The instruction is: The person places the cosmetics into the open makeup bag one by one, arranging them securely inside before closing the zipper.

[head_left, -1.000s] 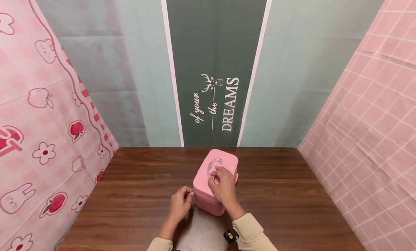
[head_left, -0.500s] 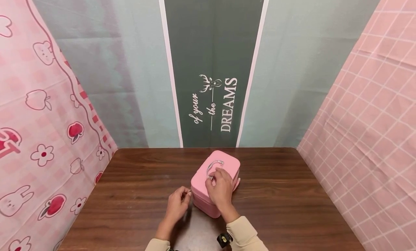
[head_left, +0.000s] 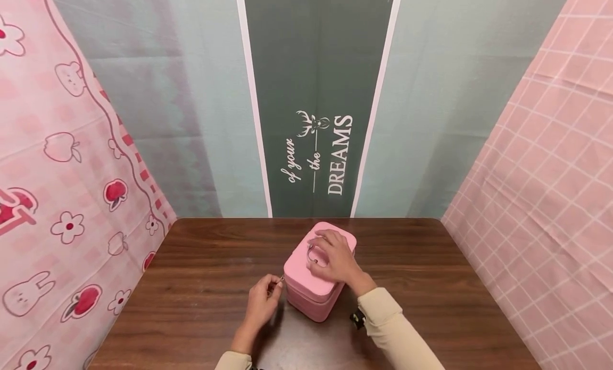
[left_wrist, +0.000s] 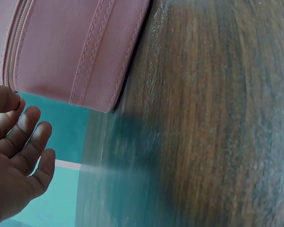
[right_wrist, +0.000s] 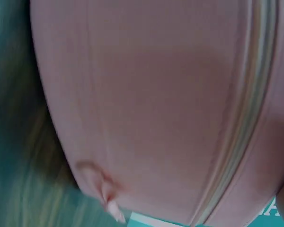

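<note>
A pink zippered case [head_left: 299, 274] with a lid handle [head_left: 308, 254] stands on the wooden table. At its left near corner my left hand [head_left: 262, 301] pinches the small zipper pull [head_left: 282, 278]. The left wrist view shows thumb and index fingertip meeting at the end of the zipper [left_wrist: 12, 47], the other fingers loosely bent. My right hand [head_left: 337, 258] rests on the lid, thumb and fingers spread in an arch around the handle, which shows between them. In the blurred right wrist view the case's side [right_wrist: 151, 104] and zipper [right_wrist: 246, 109] fill most of the frame.
The brown wooden table [head_left: 215, 253] extends on both sides of the case. Behind it hangs a green cloth with white lettering [head_left: 340, 154]. Patterned pink cloths hang at the left [head_left: 67, 162] and right [head_left: 536, 162].
My right hand has changed from pinching near the handle's near end to spreading over the lid, and its forearm has swung right. My left hand keeps its pinch at the corner.
</note>
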Motion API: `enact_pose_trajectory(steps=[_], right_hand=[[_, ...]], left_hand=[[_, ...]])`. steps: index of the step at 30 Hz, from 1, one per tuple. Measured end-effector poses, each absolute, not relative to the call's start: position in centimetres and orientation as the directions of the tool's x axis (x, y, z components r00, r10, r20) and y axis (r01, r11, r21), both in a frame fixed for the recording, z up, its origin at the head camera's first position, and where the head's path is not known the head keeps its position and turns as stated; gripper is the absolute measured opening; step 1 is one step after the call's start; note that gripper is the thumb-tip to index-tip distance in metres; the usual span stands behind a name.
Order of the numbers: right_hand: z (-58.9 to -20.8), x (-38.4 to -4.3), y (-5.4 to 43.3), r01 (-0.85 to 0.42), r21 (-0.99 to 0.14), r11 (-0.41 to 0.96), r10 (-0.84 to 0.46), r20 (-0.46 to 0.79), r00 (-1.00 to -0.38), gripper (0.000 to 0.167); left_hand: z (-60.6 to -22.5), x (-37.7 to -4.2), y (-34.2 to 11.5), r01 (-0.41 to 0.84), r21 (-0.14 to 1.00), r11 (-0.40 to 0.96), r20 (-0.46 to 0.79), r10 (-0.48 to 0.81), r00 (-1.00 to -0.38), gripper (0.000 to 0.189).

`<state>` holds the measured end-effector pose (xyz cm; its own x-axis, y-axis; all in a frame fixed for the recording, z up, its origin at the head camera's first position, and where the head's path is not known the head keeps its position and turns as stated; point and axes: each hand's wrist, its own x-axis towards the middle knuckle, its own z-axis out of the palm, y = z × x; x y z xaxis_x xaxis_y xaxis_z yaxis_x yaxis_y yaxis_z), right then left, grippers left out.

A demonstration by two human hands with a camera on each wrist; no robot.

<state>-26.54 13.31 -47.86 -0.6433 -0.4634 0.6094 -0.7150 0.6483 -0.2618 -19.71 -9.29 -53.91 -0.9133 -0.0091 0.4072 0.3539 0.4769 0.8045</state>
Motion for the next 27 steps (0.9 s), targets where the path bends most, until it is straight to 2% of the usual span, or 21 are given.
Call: enact_pose_trajectory(steps=[2, 5, 12, 19, 27], right_hand=[[-47.8, -27.2, 13.6, -0.744, -0.220, 0.631, -0.532, 0.575, -0.622, 0.045], [-47.7, -27.5, 13.8, -0.749, -0.218, 0.625, -0.574, 0.522, -0.631, 0.045], [-47.6, -27.3, 13.5, -0.698, -0.276, 0.661, -0.533, 0.483, -0.695, 0.044], [-47.8, -26.7, 12.9, -0.609, -0.310, 0.731, -0.395, 0.535, -0.747, 0.039], [-48.1, -25.1, 10.7, -0.417, -0.364, 0.833, -0.165, 0.556, -0.815, 0.038]], left_hand=[[-53.9, -19.7, -9.3, 0.356, 0.803, 0.479, 0.403, 0.005, -0.915, 0.007], [-53.9, -19.8, -9.4, 0.358, 0.800, 0.481, 0.399, 0.019, -0.917, 0.008], [-53.9, -19.9, -9.4, 0.370, 0.781, 0.503, 0.412, 0.031, -0.911, 0.009], [-53.7, -20.2, -9.1, 0.396, 0.761, 0.514, 0.445, 0.031, -0.895, 0.010], [-53.9, -20.4, -9.3, 0.386, 0.768, 0.510, 0.463, -0.027, -0.886, 0.011]])
